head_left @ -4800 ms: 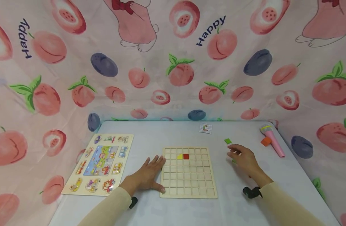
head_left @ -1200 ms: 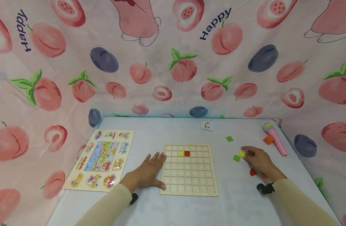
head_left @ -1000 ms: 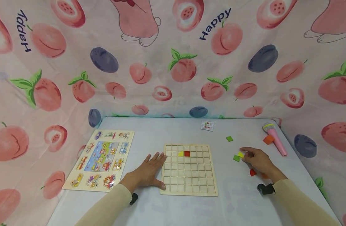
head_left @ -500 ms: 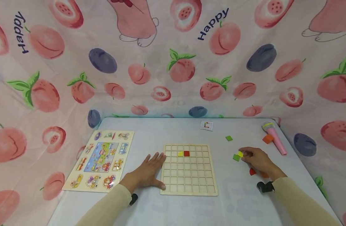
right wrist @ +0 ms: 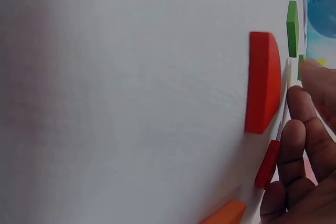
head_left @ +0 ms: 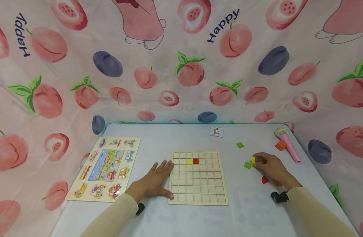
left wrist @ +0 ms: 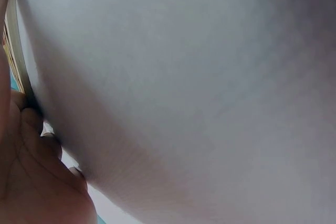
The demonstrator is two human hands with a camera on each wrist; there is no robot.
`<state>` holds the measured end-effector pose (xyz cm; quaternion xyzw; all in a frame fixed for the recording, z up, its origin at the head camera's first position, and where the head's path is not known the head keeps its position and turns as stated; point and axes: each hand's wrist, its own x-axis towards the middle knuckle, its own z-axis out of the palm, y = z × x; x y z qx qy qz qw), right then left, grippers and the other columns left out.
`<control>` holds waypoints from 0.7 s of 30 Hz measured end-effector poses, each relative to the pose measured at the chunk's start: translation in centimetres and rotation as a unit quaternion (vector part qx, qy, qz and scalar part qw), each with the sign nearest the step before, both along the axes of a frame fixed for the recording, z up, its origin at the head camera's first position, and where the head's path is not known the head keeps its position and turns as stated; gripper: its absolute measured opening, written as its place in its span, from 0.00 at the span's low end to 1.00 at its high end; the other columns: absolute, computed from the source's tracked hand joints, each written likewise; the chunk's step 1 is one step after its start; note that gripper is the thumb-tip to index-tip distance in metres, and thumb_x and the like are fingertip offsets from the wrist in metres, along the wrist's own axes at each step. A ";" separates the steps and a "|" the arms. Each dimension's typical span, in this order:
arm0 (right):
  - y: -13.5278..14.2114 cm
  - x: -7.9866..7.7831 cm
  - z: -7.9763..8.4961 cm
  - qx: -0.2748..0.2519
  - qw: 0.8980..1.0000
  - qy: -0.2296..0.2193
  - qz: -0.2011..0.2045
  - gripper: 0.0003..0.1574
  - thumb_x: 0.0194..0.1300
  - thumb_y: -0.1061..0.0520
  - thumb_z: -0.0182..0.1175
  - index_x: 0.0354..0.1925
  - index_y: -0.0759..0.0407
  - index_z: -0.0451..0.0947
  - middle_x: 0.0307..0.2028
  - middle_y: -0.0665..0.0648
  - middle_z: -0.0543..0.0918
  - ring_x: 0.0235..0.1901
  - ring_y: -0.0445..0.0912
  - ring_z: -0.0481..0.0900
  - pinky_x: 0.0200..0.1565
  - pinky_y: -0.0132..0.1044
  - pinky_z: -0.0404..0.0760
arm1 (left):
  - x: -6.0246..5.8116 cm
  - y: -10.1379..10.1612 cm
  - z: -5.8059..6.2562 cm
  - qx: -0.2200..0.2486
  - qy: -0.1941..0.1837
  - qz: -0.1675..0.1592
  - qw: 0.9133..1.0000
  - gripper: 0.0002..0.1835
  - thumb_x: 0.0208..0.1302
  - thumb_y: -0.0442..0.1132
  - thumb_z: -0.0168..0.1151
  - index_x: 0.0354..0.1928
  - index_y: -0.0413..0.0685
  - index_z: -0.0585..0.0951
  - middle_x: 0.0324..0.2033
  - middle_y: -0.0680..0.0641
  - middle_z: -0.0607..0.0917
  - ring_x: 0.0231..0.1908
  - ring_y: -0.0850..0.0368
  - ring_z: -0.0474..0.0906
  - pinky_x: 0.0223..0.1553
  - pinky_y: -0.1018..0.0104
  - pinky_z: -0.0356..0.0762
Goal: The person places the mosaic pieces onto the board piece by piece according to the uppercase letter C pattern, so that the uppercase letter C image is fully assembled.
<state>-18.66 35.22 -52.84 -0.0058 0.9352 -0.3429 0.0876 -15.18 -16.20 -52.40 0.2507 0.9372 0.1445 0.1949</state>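
My right hand (head_left: 270,166) pinches a small yellow tile (head_left: 253,160) between thumb and fingertips, close over the table. In the right wrist view only a sliver of that yellow tile (right wrist: 322,62) shows past the thumb. Just left of these fingers lies a green tile (head_left: 247,165); a red tile (head_left: 265,179) with a rounded edge lies below the hand. My left hand (head_left: 154,181) rests with spread, straight fingers at the left edge of the wooden grid board (head_left: 200,182). In the board, a yellow piece (head_left: 189,161) sits beside a red square (head_left: 195,161).
Farther back are another green tile (head_left: 239,144) and a small pattern card (head_left: 216,132). An orange block (head_left: 280,145) lies against a pink toy microphone (head_left: 290,148). An orange tile (head_left: 277,183) is partly under the right wrist. A picture puzzle board (head_left: 102,171) lies at the left.
The right hand has moved right from near the back green tile and picked out the yellow tile, which has turned slightly in its fingers. The left hand and board stay put.
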 end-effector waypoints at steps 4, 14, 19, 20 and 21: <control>0.1 -0.1 -0.3 -0.005 1.000 0.014 -0.006 0.28 0.71 0.51 0.69 0.64 0.59 0.78 0.50 0.60 0.85 0.48 0.52 0.80 0.49 0.35 0.81 | 0.0 0.0 -0.1 -0.004 0.001 0.000 1.000 0.73 0.46 0.74 0.75 0.85 0.47 0.50 0.85 0.46 0.49 0.85 0.47 0.39 0.85 0.44 0.35; 0.1 -0.1 -0.4 -0.001 1.000 0.009 -0.007 0.26 0.74 0.54 0.64 0.66 0.59 0.78 0.51 0.62 0.84 0.49 0.54 0.78 0.51 0.43 0.83 | -0.1 0.1 0.0 -0.008 -0.003 0.000 1.000 0.73 0.47 0.74 0.75 0.86 0.47 0.49 0.85 0.47 0.48 0.85 0.48 0.38 0.85 0.45 0.34; 0.3 -0.3 -0.4 0.001 1.000 -0.019 0.024 0.34 0.73 0.53 0.67 0.73 0.55 0.74 0.59 0.65 0.80 0.54 0.56 0.74 0.56 0.50 0.82 | -0.1 0.2 0.2 -0.014 -0.005 0.000 1.000 0.73 0.46 0.74 0.76 0.86 0.47 0.49 0.85 0.47 0.48 0.85 0.48 0.38 0.85 0.46 0.34; 0.3 -0.4 -0.5 0.003 0.999 -0.021 0.031 0.34 0.73 0.53 0.67 0.73 0.55 0.75 0.59 0.64 0.79 0.54 0.56 0.74 0.56 0.50 0.81 | -0.1 0.2 0.1 -0.016 -0.005 0.000 1.000 0.73 0.47 0.74 0.76 0.86 0.47 0.48 0.85 0.47 0.48 0.85 0.48 0.38 0.85 0.46 0.34; 0.3 -0.5 -0.5 0.008 0.999 -0.022 0.037 0.33 0.73 0.54 0.67 0.73 0.54 0.75 0.59 0.63 0.79 0.54 0.56 0.74 0.55 0.49 0.81 | -0.1 0.2 0.1 -0.016 -0.005 0.001 1.000 0.73 0.47 0.74 0.76 0.86 0.47 0.49 0.85 0.47 0.48 0.85 0.48 0.38 0.85 0.46 0.34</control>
